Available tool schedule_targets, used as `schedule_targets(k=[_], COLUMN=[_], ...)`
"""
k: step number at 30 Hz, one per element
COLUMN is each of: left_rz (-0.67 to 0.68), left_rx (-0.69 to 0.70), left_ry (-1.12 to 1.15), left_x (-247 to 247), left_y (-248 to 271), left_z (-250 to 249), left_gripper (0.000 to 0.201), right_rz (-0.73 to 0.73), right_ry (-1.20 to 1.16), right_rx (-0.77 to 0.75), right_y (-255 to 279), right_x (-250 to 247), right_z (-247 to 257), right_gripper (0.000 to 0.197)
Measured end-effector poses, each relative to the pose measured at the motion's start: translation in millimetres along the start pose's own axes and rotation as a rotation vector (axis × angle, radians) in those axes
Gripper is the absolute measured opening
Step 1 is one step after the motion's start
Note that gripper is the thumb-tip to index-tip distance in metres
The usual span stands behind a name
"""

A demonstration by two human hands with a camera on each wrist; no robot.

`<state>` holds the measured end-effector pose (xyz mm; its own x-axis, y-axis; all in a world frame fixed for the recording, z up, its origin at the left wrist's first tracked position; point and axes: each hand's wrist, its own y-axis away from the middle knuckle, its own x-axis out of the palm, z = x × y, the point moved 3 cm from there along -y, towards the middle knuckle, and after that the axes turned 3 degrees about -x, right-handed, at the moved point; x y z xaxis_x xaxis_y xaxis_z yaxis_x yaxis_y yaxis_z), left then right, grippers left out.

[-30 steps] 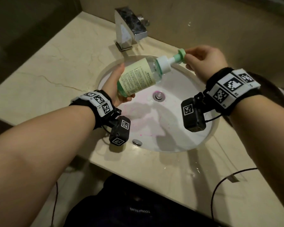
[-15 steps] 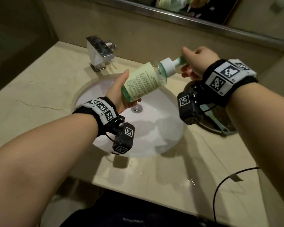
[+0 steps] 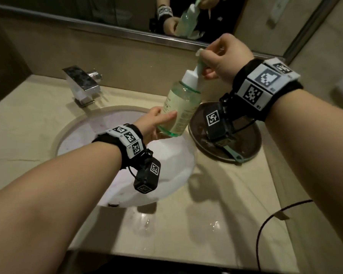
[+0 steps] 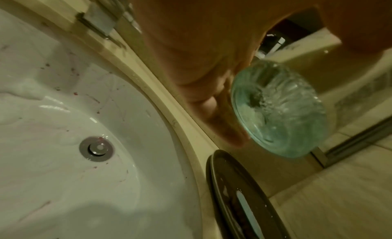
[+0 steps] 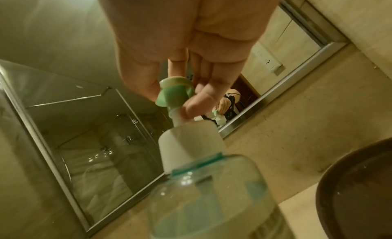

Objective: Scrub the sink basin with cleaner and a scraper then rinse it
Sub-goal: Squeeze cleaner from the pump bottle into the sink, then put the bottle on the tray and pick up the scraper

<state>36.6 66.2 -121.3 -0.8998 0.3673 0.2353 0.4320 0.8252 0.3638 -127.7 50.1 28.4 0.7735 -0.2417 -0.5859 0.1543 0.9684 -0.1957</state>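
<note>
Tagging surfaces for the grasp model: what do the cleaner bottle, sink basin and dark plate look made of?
Cleaner bottle: clear green-tinted plastic, liquid visible through it; opaque white collar.
Sink basin: glossy white ceramic, probably; sharp highlights.
Dark plate: brown, smooth and slightly shiny; metal or glazed ceramic, can't tell.

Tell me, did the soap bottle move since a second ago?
Yes. The bottle has tipped more upright and shifted right, from above the sink drain toward the dark plate.
</note>
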Motion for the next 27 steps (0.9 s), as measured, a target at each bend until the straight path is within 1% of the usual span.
schedule_targets(k=[2, 4, 6, 9, 10, 12, 15, 18, 22, 27], left_rz=[-0.028, -0.082, -0.149, -0.192, -0.182, -0.156, -0.151, -0.166, -0.134, -0.1], left_rx=[0.006, 0.0, -0.011, -0.017, -0.024, -0.044, -0.049, -0.026, 0.023, 0.043], left_ry=[-0.083, -0.233, -0.519, -1.077, -1.201, -1.35, -1.415, -1.352, -1.305, -1.303], left_x=[9.9, 14.7, 16.2, 19.0, 21.0, 24.0, 29.0, 33.7, 42.3, 51.1], left_y=[-9.1, -18.1, -26.3, -38.7, -43.1, -53.4, -66.9, -79.7, -97.3, -118.3], left_z=[-2.8, -5.7, -8.9, -15.5, -17.0, -18.8, -20.9, -22.9, -26.6, -33.1], left_gripper=[0.063, 0.054, 0.056, 0.054, 0.052, 0.051, 0.051, 0.053, 0.062, 0.067], right_rz=[-0.012, -0.03, -0.048, -0.066, -0.07, -0.078, -0.107, -0.156, -0.147, -0.154], right_ry=[0.027, 0.111, 0.202, 0.334, 0.371, 0.415, 0.372, 0.348, 0.396, 0.417], right_rx=[-0.037, -0.067, -0.075, -0.04, -0.02, 0.023, 0.087, 0.119, 0.149, 0.195], right_y=[-1.3, -3.1, -6.1, -13.1, -16.1, -22.3, -31.3, -42.7, -57.9, -72.1], right_x=[-8.3, -16.4, -24.6, -36.8, -40.6, -46.6, -51.2, -53.8, -54.5, -54.8], right_z=[-2.2, -7.6, -17.3, -35.4, -42.2, -56.5, -79.0, -97.1, -112.8, -133.1], right_gripper=[0.022, 0.023, 0.025, 0.035, 0.036, 0.037, 0.034, 0.03, 0.035, 0.035])
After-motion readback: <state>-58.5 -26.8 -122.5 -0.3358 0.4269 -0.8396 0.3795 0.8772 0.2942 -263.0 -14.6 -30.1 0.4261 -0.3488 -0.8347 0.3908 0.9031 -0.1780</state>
